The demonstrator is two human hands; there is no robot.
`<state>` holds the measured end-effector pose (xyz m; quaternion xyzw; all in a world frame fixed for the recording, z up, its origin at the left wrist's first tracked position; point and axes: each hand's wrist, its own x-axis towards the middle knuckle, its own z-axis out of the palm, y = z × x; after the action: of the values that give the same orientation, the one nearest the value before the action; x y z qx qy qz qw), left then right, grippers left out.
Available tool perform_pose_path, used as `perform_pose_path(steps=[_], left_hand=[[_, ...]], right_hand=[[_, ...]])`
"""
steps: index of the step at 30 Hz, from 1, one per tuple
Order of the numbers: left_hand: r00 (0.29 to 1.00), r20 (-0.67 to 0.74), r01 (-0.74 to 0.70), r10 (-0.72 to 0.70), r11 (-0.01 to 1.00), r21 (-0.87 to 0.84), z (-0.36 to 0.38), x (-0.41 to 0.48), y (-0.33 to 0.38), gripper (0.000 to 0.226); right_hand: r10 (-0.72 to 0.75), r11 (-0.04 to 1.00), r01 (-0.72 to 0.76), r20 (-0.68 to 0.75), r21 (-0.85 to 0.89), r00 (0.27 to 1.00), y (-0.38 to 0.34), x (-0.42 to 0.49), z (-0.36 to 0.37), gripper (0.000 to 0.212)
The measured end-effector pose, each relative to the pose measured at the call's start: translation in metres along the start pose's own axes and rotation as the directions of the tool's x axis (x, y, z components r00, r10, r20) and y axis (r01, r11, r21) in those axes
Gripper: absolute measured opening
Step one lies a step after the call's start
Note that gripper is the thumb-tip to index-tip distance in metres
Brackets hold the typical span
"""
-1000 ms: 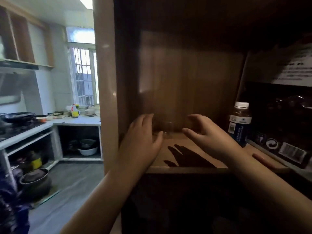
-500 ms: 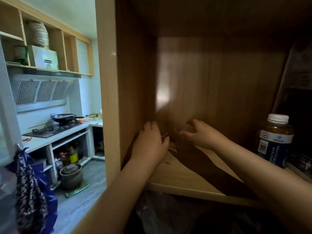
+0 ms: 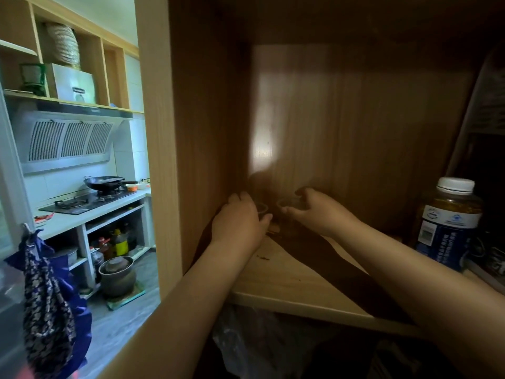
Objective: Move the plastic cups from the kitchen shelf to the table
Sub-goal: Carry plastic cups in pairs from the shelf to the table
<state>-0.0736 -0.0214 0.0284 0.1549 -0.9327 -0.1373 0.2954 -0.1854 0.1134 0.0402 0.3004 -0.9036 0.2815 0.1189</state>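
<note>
Two small clear plastic cups stand at the back of the wooden kitchen shelf [image 3: 287, 280], in its dim far left corner. My left hand [image 3: 240, 222] wraps around the left cup [image 3: 261, 208], hiding most of it. My right hand [image 3: 317, 212] curls around the right cup [image 3: 289, 205], with the fingers over its rim and the thumb below. Both cups rest on the shelf board. The table is out of view.
A bottle with a white cap and blue label [image 3: 448, 225] stands on the shelf at the right. Dark packages [image 3: 492, 187] fill the far right. The shelf's side panel [image 3: 158, 149] is close on the left. Beyond it lie a stove with a wok [image 3: 103, 183], a pot [image 3: 117, 274] and a hanging blue bag [image 3: 46, 296].
Both hands have reached deeper into the shelf and closed around the two cups. The camera has moved closer and turned left.
</note>
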Motion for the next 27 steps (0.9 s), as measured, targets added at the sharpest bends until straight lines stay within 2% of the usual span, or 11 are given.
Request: perform_pose_path(steps=[4,8,16,19,23,27], left_hand=[[1.0,0.009,-0.004,0.004,1.0,-0.003,0.0,0.001,0.0,0.055],[0.999,0.007,-0.032,0.032,0.999,-0.02,-0.003,-0.002,0.003,0.055],[0.983,-0.053,-0.182,0.176,0.97,-0.161,-0.022,-0.022,0.009,0.062],[0.975,-0.024,-0.219,0.219,0.95,-0.222,-0.035,-0.034,0.009,0.069],[0.961,-0.019,-0.272,0.276,0.929,-0.251,-0.052,-0.061,0.006,0.077],[0.951,-0.018,-0.299,0.31,0.898,-0.323,-0.076,-0.093,-0.013,0.078]], right_hand=[[-0.024,1.0,0.024,-0.005,0.011,1.0,0.003,-0.001,-0.004,0.073],[-0.018,0.997,0.02,-0.02,0.069,1.0,0.011,-0.006,-0.011,0.076],[0.021,0.993,-0.01,-0.098,0.115,0.995,0.021,-0.045,-0.037,0.072],[-0.004,0.987,0.024,-0.132,0.156,0.991,0.008,-0.071,-0.052,0.07],[-0.096,0.977,0.125,-0.17,0.17,0.981,-0.024,-0.116,-0.062,0.082],[-0.154,0.957,0.189,-0.166,0.22,0.974,-0.052,-0.152,-0.061,0.074]])
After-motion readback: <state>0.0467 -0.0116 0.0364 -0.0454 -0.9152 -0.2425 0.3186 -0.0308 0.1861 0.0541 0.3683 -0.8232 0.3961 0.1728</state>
